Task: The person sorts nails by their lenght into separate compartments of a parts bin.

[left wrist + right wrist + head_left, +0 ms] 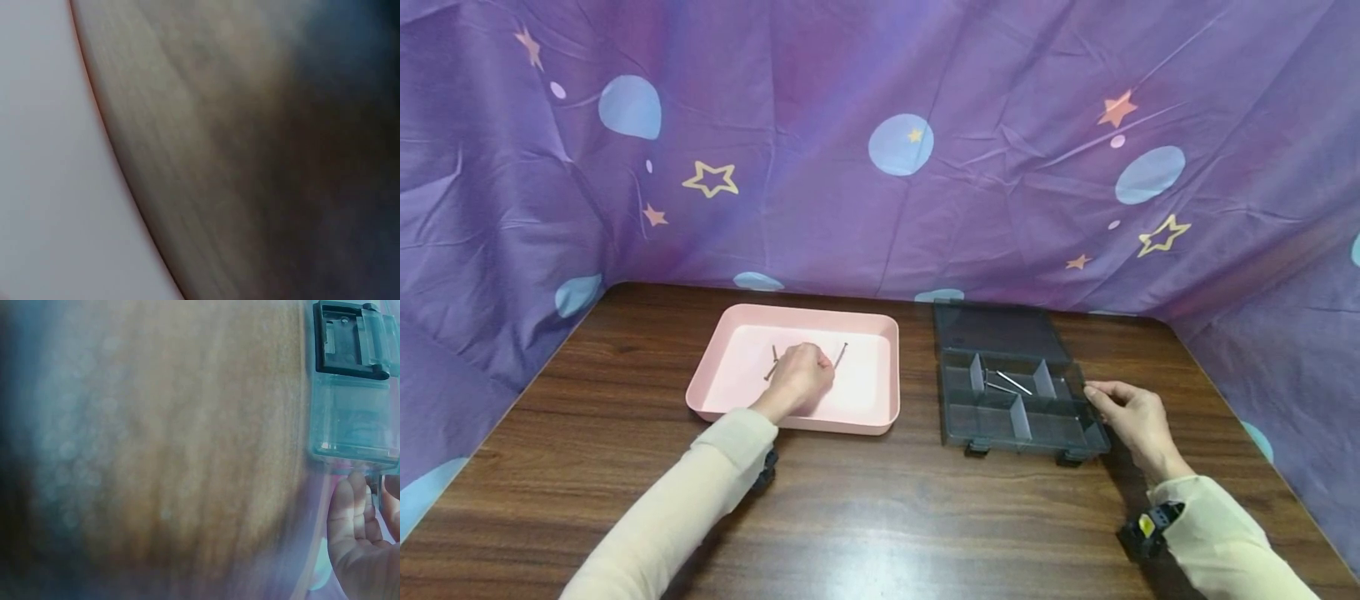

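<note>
Head view: you're holding your left hand [801, 375] over the pink tray [867, 402], nearer the nail [842, 353] lying just right of it, axis running near-left to far-right, your right hand [1138, 421] sitting at the divided box [977, 421]; can't tell if either is gripping.

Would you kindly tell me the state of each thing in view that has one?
Organizer box: open.
Its lid: folded back, away from the person.
Latches: undone.
Box fasteners: loose, back middle compartment.
Pink tray: uncovered, upright.
Tray fasteners: loose, scattered.
Left hand: fingers curled inside tray; grip unclear.
Right hand: fingertips at box's right edge.
</note>
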### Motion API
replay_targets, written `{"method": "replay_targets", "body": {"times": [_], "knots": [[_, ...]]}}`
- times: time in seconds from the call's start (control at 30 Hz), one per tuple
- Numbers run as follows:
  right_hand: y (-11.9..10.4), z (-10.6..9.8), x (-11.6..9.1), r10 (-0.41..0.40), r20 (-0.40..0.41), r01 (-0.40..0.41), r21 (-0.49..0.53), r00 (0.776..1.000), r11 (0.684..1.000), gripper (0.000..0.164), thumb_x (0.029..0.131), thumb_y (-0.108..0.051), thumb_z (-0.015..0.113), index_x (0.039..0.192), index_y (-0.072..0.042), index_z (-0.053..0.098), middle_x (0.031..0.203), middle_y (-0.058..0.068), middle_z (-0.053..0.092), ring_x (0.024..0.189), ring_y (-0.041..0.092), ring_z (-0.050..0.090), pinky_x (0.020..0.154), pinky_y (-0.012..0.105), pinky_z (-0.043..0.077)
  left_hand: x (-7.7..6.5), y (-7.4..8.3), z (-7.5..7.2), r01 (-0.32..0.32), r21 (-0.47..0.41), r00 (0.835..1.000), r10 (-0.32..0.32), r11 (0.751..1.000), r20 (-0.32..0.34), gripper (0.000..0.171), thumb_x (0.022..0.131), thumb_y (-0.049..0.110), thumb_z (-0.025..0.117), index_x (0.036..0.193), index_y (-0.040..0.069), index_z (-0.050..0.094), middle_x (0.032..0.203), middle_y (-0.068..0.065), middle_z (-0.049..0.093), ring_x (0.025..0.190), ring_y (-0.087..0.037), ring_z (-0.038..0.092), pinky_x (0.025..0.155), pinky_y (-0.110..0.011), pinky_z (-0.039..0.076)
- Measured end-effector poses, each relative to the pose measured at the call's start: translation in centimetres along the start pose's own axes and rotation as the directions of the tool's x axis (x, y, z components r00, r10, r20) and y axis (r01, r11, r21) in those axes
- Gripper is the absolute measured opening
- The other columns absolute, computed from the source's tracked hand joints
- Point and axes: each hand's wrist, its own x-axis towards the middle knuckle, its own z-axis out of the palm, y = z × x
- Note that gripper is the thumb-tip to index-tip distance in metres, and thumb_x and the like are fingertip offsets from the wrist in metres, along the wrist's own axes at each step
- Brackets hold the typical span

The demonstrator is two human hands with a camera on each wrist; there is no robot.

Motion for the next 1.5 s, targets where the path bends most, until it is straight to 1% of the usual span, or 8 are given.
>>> {"method": "replay_targets", "body": {"times": [0.23,0.37,0.43,0.5,0.63,0.87,1.13,1.5], "knots": [[-0.1,0.0,0.0,-0.011,0.004,0.011,-0.033,1.0,0.999,0.032,0.091,-0.016,0.06,0.1,0.014,0.063,0.075,-0.04,0.054,0.054,-0.005,0.047,0.049,0.016,0.042,-0.2,-0.4,-0.4,0.038,-0.098,0.999,-0.037,0.994,0.015,0.022,0.077,0.007,0.05,0.062,0.014,0.066,0.066,0.001,0.063,0.069,-0.018,0.056,0.076,-0.044,0.048],[0.0,0.0,0.0,-0.013,0.007,0.013,-0.034,1.0,0.999,0.029,0.091,-0.017,0.061,0.098,0.011,0.065,0.076,-0.04,0.054,0.055,-0.005,0.047,0.049,0.015,0.042,-0.3,-0.6,-0.7,0.019,-0.142,1.0,-0.02,0.99,-0.008,0.02,0.079,0.009,0.052,0.074,0.013,0.071,0.071,0.002,0.068,0.076,-0.019,0.06,0.106,-0.046,0.033],[0.0,0.0,0.0,-0.015,0.005,0.015,-0.033,1.0,0.999,0.027,0.091,-0.017,0.061,0.098,0.009,0.066,0.077,-0.039,0.055,0.055,-0.004,0.048,0.049,0.015,0.042,-0.4,-0.6,-0.9,0.016,-0.167,1.0,-0.019,0.986,-0.015,0.018,0.081,0.01,0.054,0.081,0.011,0.072,0.076,0.0,0.07,0.078,-0.019,0.061,0.111,-0.045,0.025],[0.1,0.0,0.0,-0.016,0.001,0.016,-0.03,1.0,0.999,0.023,0.091,-0.016,0.062,0.095,0.006,0.067,0.077,-0.038,0.055,0.055,-0.004,0.048,0.049,0.015,0.042,-0.5,-0.6,-1.0,0.02,-0.196,1.0,-0.024,0.98,-0.018,0.016,0.082,0.012,0.056,0.087,0.01,0.071,0.079,-0.001,0.071,0.077,-0.018,0.061,0.105,-0.041,0.035],[0.1,-0.1,0.0,-0.012,-0.003,0.012,-0.026,1.0,1.0,0.018,0.09,-0.017,0.062,0.092,0.0,0.069,0.079,-0.036,0.057,0.055,-0.004,0.048,0.049,0.016,0.042,-0.4,-0.3,-1.2,0.003,-0.246,1.0,-0.01,0.969,-0.026,0.015,0.082,0.012,0.057,0.089,0.009,0.07,0.076,-0.001,0.07,0.069,-0.014,0.059,0.076,-0.033,0.047],[0.2,0.0,0.0,0.003,-0.004,-0.003,-0.034,1.0,0.999,0.024,0.091,-0.017,0.062,0.097,0.005,0.067,0.08,-0.03,0.061,0.056,-0.004,0.048,0.05,0.016,0.043,-0.4,0.7,-1.3,-0.052,-0.296,0.998,0.041,0.954,-0.044,0.014,0.081,0.012,0.06,0.091,0.008,0.07,0.078,-0.003,0.071,0.072,-0.014,0.063,0.096,-0.042,0.043],[-0.1,-0.1,0.1,0.003,-0.004,-0.003,-0.03,1.0,1.0,0.027,0.091,-0.016,0.061,0.097,0.009,0.065,0.077,-0.035,0.056,0.056,-0.004,0.048,0.05,0.016,0.043,-0.4,1.9,-0.8,-0.115,-0.395,0.993,0.097,0.911,-0.065,0.014,0.08,0.005,0.061,0.09,0.001,0.068,0.084,-0.012,0.072,0.065,-0.013,0.067,0.066,-0.024,0.054],[0.1,0.0,0.0,0.015,0.004,-0.015,-0.047,1.0,0.999,0.036,0.092,-0.019,0.06,0.104,0.015,0.061,0.075,-0.038,0.053,0.057,-0.006,0.047,0.051,0.015,0.043,-0.5,5.2,0.5,-0.153,-0.451,0.988,0.15,0.879,-0.042,0.01,0.082,0.008,0.064,0.089,0.004,0.069,0.084,-0.009,0.073,0.067,-0.013,0.068,0.064,-0.022,0.053]]}}
